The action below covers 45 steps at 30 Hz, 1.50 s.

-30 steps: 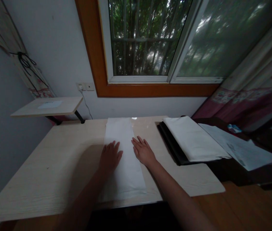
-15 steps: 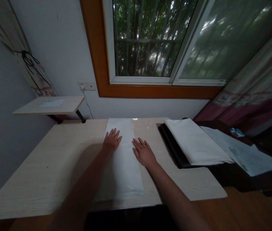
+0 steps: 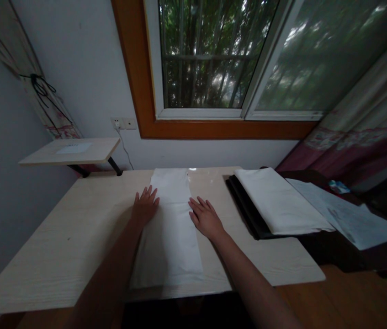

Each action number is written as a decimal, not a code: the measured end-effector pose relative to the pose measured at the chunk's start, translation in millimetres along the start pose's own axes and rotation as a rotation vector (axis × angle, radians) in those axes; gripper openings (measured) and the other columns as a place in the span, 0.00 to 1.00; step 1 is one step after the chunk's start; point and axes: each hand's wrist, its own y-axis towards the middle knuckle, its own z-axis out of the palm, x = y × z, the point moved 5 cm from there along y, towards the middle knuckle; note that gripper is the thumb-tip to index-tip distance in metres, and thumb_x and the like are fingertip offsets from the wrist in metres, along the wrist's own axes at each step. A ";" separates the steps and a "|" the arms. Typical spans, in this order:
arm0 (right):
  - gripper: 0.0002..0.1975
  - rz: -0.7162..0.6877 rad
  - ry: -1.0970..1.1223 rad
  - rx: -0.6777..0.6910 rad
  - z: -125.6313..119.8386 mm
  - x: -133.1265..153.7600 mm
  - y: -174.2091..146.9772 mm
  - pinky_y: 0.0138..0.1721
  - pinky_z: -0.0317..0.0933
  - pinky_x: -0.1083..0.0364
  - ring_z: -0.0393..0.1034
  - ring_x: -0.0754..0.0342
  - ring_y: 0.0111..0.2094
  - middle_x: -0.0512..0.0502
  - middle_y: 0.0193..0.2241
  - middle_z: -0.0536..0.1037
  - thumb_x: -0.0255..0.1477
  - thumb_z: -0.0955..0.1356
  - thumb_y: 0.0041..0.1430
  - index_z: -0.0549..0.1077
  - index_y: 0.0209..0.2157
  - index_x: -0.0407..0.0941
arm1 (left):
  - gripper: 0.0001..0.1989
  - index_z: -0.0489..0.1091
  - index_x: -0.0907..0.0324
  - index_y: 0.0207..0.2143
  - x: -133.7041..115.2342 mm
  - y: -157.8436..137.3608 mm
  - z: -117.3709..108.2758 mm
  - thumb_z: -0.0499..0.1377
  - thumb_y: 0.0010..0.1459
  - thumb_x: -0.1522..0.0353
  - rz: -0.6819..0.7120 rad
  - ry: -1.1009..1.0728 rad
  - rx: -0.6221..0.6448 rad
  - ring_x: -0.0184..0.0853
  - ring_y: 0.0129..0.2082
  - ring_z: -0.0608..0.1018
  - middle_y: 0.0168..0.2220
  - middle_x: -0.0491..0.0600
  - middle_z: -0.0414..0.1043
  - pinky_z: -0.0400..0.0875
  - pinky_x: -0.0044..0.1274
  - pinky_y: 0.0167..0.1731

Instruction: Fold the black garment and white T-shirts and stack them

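Note:
A long strip of folded white cloth [image 3: 176, 237] lies on the pale wooden table [image 3: 59, 246], running from its back edge towards me. My left hand [image 3: 145, 206] is open, palm down with fingers apart, at the cloth's left edge. On the opposite edge rests my right hand [image 3: 207, 218], also flat and open, its fingertips touching the cloth's border. Neither hand grips anything. A crease crosses the cloth between the two hands.
To the right, a folded white cloth [image 3: 278, 201] lies on a black flat object [image 3: 243, 208]. Beyond it is a loose printed sheet [image 3: 347, 214]. A small raised shelf [image 3: 52, 155] with a paper [image 3: 74, 148] stands at the back left, near a wall socket [image 3: 124, 123].
My left hand has slid left across the cloth, from its upper middle to its left edge. My right hand has stayed nearly in place.

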 end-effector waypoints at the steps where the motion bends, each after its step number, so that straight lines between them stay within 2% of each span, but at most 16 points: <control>1: 0.23 -0.005 0.001 -0.003 0.8 -0.8 -0.2 0.69 0.46 0.38 0.53 0.44 0.70 0.48 0.66 0.65 0.35 0.61 0.71 0.67 0.65 0.50 | 0.27 0.61 0.54 0.67 0.1 -2.9 -1.6 0.44 0.70 0.60 -0.005 0.001 0.006 0.48 0.70 0.59 0.71 0.55 0.54 0.52 0.50 0.66; 7: 0.23 -0.020 0.021 -0.017 2.7 -4.6 -2.2 0.69 0.45 0.38 0.55 0.43 0.68 0.46 0.66 0.65 0.35 0.64 0.68 0.69 0.63 0.50 | 0.26 0.61 0.53 0.67 -1.7 -19.1 -13.0 0.45 0.70 0.60 -0.022 0.000 0.072 0.48 0.70 0.59 0.71 0.53 0.54 0.54 0.49 0.66; 13: 0.22 -0.077 0.076 -0.085 -6.9 3.8 -2.2 0.69 0.47 0.41 0.59 0.46 0.66 0.43 0.66 0.65 0.33 0.63 0.69 0.69 0.62 0.48 | 0.26 0.60 0.52 0.68 -8.5 -39.5 -21.0 0.44 0.70 0.60 -0.010 0.017 0.057 0.48 0.71 0.57 0.71 0.51 0.54 0.50 0.49 0.67; 18: 0.24 -0.065 0.081 -0.107 0.1 35.7 19.4 0.70 0.48 0.43 0.54 0.46 0.69 0.40 0.68 0.61 0.33 0.59 0.72 0.65 0.66 0.44 | 0.27 0.58 0.56 0.68 -11.1 -44.6 -22.0 0.43 0.71 0.60 -0.002 0.016 0.054 0.49 0.71 0.57 0.71 0.53 0.54 0.50 0.50 0.67; 23: 0.27 -0.100 0.058 -0.074 25.0 79.7 55.8 0.70 0.46 0.43 0.47 0.45 0.72 0.37 0.71 0.54 0.35 0.58 0.73 0.60 0.68 0.40 | 0.28 0.58 0.58 0.69 -12.7 -43.7 -27.5 0.43 0.71 0.60 -0.006 0.011 0.042 0.49 0.71 0.57 0.71 0.54 0.53 0.50 0.50 0.67; 26: 0.28 -0.114 0.039 -0.012 42.0 87.8 70.2 0.70 0.45 0.42 0.47 0.44 0.72 0.36 0.71 0.53 0.36 0.60 0.72 0.60 0.68 0.40 | 0.27 0.58 0.58 0.69 -12.8 -43.5 -28.6 0.42 0.71 0.62 -0.002 0.009 0.048 0.48 0.71 0.57 0.71 0.54 0.53 0.51 0.50 0.67; 32: 0.31 -0.097 -0.001 0.017 53.2 63.6 75.5 0.71 0.43 0.41 0.47 0.44 0.72 0.37 0.70 0.55 0.43 0.59 0.72 0.59 0.69 0.40 | 0.27 0.58 0.57 0.69 -11.4 -43.0 -26.4 0.42 0.71 0.63 -0.011 0.003 0.039 0.48 0.70 0.58 0.71 0.54 0.54 0.50 0.49 0.67; 45: 0.30 -0.064 -0.098 0.045 29.0 -14.1 49.6 0.70 0.44 0.40 0.45 0.45 0.72 0.41 0.71 0.53 0.42 0.58 0.72 0.57 0.70 0.44 | 0.28 0.57 0.58 0.69 -8.3 -43.2 -20.2 0.43 0.70 0.62 -0.019 0.013 0.061 0.48 0.71 0.57 0.71 0.57 0.54 0.50 0.50 0.67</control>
